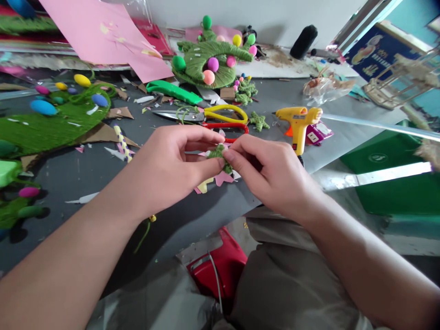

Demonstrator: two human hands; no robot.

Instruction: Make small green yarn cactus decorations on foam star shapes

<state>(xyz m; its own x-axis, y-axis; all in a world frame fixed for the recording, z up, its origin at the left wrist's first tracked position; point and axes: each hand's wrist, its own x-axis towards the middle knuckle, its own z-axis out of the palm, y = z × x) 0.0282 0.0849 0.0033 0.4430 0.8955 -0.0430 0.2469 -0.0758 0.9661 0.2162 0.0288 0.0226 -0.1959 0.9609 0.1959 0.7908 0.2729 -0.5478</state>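
Note:
Between my two hands is a small star wrapped in green yarn [217, 152], partly hidden by fingers. My left hand [178, 160] pinches its left side between thumb and fingers. From the right, my right hand [271, 167] grips the other edge with thumb and forefinger. Just beyond lie scissors [225, 114] with one yellow and one red handle. Another green yarn star [259, 121] rests beside them. Under my hands are pink [224, 178] and yellow [205, 185] paper cut-outs. A yellow glue gun [297, 123] stands to the right of my right hand.
A green utility knife [175, 93] lies behind the scissors. Farther back sits a green yarn-wrapped piece with coloured balls [206, 62]. Another large green yarn piece [51, 123] is at left. Pink paper [99, 36] leans at the back. A red stool [220, 266] is below the table edge.

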